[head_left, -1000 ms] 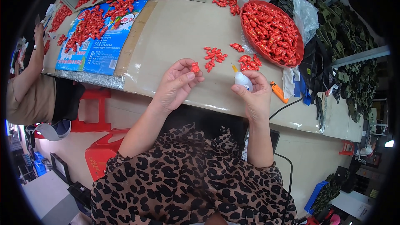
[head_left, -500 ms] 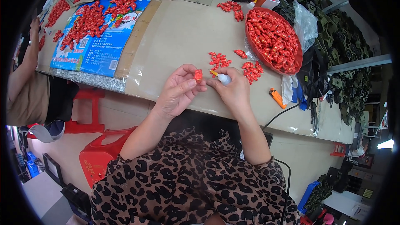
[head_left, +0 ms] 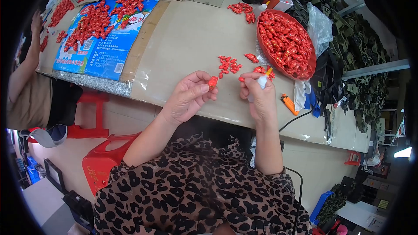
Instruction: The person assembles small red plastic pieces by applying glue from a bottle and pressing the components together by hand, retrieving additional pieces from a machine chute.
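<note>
My left hand pinches a small glossy red figure between thumb and fingertips, above the near part of the table. To its right, my right hand is closed around a small white squeeze bottle with a yellow tip pointing up and away. A tiny red piece shows at the right thumb and fingertip, apart from the figure in the left hand. Just beyond the hands lies a loose cluster of small red pieces. Another red group is partly hidden behind the right hand.
A red bowl heaped with red pieces stands at the right. An orange tool lies near the front edge. Blue printed cardboard at the left carries more red pieces. Another person's arm is at far left; a red stool stands below.
My right hand has moved right, away from the left hand, with the bottle turned more upright; a tiny red piece now shows at its fingertips. The left hand's figure has shifted slightly right.
</note>
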A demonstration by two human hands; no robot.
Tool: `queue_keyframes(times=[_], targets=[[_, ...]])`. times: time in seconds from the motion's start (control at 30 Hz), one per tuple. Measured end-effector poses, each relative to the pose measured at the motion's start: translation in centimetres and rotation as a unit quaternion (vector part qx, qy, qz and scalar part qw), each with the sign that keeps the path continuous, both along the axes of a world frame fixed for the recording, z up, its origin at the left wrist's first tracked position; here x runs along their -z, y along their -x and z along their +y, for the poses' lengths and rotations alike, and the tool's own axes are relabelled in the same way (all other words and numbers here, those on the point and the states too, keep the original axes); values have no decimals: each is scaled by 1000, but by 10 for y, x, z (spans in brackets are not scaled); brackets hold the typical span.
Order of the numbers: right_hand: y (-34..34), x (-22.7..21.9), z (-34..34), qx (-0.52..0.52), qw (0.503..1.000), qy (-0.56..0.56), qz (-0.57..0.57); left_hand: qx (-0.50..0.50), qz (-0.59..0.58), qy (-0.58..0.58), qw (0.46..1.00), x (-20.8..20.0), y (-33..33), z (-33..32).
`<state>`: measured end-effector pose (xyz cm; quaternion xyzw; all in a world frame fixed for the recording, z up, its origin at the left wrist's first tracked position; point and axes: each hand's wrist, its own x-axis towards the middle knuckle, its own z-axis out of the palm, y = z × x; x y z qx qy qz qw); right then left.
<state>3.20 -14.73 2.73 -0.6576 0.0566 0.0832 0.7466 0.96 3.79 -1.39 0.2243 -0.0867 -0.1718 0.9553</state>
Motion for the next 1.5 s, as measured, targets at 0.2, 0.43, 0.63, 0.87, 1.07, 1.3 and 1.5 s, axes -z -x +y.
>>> queue_keyframes(times=[0.2,0.43,0.63,0.87,1.07,1.3,1.5], targets=[[16,-2,-18,0,965,-247,91,21,19,-90,995,-7,0,-9],[30,5,-25,4,967,-248,56,55,32,-162,985,-12,1,-34],[45,17,-18,33,983,-177,-38,72,-10,-212,975,-12,4,-40],[47,21,-10,37,986,-117,-112,80,-15,-195,977,-8,6,-38],[47,21,-7,43,987,-105,-118,73,-28,-198,977,-9,7,-37],[48,19,-4,51,988,-90,-117,77,-27,-185,979,-8,7,-37],[48,20,-4,40,987,-95,-124,79,-24,-198,977,-9,7,-38]])
